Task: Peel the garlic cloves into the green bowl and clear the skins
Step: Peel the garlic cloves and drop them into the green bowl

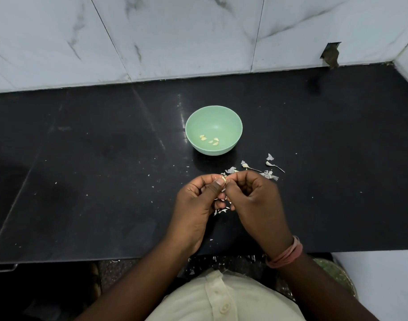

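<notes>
Both hands [224, 200] pinching garlic clove [223, 179], peeling

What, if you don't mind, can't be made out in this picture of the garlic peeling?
Head view only:
- The garlic clove: mostly hidden by the left hand and right hand; how much skin remains is unclear.
- The pieces in the green bowl: too small to count surely.
- The skins behind the right hand: partly covered.
- The floor below the counter: too dark.
</notes>
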`<state>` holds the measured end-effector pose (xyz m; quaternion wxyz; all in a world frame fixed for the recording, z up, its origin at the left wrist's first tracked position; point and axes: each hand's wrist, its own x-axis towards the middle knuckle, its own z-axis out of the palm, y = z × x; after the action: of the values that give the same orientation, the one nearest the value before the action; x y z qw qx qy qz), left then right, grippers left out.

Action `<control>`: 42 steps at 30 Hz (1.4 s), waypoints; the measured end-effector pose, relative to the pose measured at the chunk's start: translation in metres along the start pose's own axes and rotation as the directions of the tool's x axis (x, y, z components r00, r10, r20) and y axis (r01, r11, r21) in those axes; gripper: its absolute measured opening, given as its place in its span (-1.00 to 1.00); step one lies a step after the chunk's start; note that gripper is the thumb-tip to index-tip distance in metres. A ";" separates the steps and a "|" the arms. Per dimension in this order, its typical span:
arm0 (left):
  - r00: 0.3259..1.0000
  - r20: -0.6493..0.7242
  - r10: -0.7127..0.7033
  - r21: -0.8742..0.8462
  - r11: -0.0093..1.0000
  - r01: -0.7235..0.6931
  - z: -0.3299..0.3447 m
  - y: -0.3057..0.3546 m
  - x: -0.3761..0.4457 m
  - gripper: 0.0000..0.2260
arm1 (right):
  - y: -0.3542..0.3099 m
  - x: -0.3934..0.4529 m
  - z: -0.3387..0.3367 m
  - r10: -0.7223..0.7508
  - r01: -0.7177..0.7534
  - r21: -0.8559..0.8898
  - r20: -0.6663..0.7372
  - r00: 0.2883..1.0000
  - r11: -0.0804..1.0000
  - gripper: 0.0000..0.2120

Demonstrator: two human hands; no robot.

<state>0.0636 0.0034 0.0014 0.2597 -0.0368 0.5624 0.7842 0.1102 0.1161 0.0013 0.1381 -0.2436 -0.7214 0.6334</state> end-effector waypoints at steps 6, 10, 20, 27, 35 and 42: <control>1.000 -0.004 0.000 -0.009 1.000 0.000 0.001 -0.001 0.002 -0.93 | -0.002 0.004 -0.001 -0.005 0.006 -0.022 0.035 0.999 1.000 -0.93; 1.000 0.002 -0.024 -0.020 1.000 0.024 0.000 -0.002 0.004 -0.91 | -0.004 0.005 -0.002 0.004 -0.004 -0.016 0.050 0.999 1.000 -0.94; 0.993 0.046 -0.110 -0.138 0.984 0.115 -0.001 0.001 0.002 -0.86 | -0.003 0.004 -0.001 0.061 -0.068 0.080 0.086 0.994 0.994 -0.91; 0.992 0.067 -0.103 -0.161 0.981 0.112 0.002 0.000 0.000 -0.85 | -0.003 0.002 -0.001 0.019 -0.022 0.040 0.070 0.997 0.999 -0.95; 0.983 0.059 -0.172 -0.159 0.971 0.179 -0.002 -0.003 0.000 -0.88 | -0.003 0.001 -0.005 0.015 -0.018 0.027 0.102 0.995 0.999 -0.93; 0.977 0.082 -0.198 -0.157 0.965 0.209 -0.001 -0.001 -0.003 -0.89 | 0.000 -0.001 -0.002 0.073 -0.080 0.055 0.117 0.990 0.995 -0.89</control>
<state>0.0661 0.0013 0.0013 0.3535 -0.0899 0.4801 0.7978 0.1125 0.1172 0.0017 0.0791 -0.2300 -0.6990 0.6725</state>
